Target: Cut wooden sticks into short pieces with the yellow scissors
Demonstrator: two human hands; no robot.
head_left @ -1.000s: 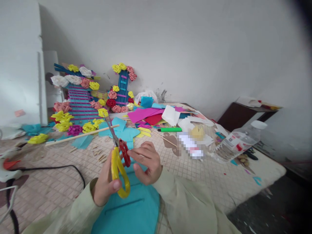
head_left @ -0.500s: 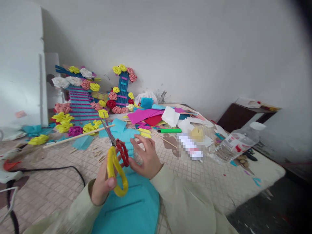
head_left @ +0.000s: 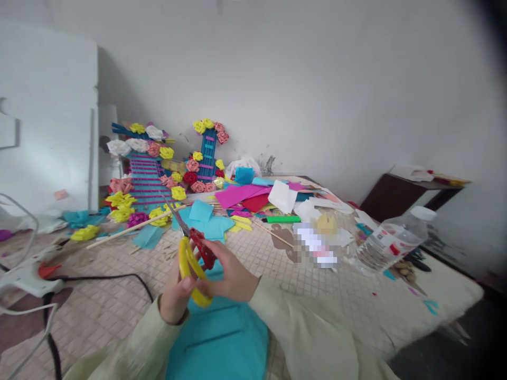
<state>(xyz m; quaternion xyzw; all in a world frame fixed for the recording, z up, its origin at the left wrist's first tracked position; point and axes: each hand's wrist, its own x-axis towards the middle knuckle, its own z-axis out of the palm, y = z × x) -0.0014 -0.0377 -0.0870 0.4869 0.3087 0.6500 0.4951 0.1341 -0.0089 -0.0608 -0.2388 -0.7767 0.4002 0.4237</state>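
A pair of scissors (head_left: 183, 259) with one yellow and one red handle loop is held up over the table, its blades pointing away and to the left. My left hand (head_left: 174, 296) is closed round the handles from the left, thumb against the yellow loop. From the right, my right hand (head_left: 235, 275) grips the loops with thumb and fingers; some fingertips are hidden behind them. Below both hands is a turquoise surface (head_left: 225, 351) with dark lines; I cannot tell if it is cloth or paper. Turquoise paper pieces (head_left: 214, 227) lie beyond the scissors.
Paper-flower-covered stick models (head_left: 144, 177) stand against the wall. A wooden stick (head_left: 134, 228), a green marker (head_left: 282, 219) and coloured paper (head_left: 241, 194) lie across the table. At left sits a white glue gun (head_left: 34, 274) with cables; at right, a plastic bottle (head_left: 390, 245).
My right hand has moved left from beside the red loop and closed on the scissors' handles. The whole view has shifted, with the scene now lower and further right.
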